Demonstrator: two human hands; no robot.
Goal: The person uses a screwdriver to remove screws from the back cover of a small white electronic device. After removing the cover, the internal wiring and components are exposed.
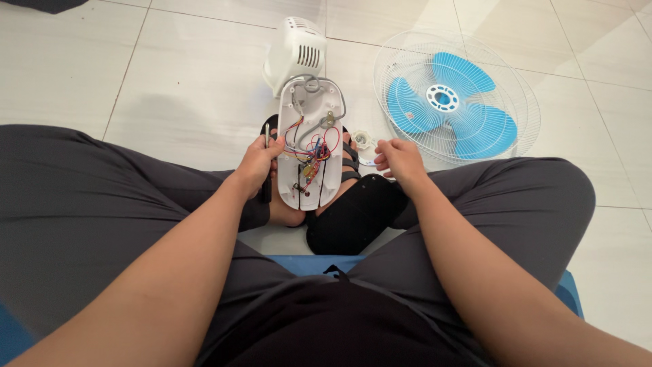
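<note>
Left hand (258, 163) is clamped on the left edge of the opened white fan housing (311, 146), with a thin dark tool (266, 166) pinched along the same fingers; right hand (401, 162) has its fingers curled loosely together just right of the housing, over a small white part (363, 141), and whether it grips anything I cannot tell. Housing lies open side up between the knees on the sandalled feet: oval white shell, red, blue and grey wiring inside, vented motor cover (294, 51) at its far end. Far right on the tiled floor (170, 81): white grille (523, 102) with blue blades (448, 102).
</note>
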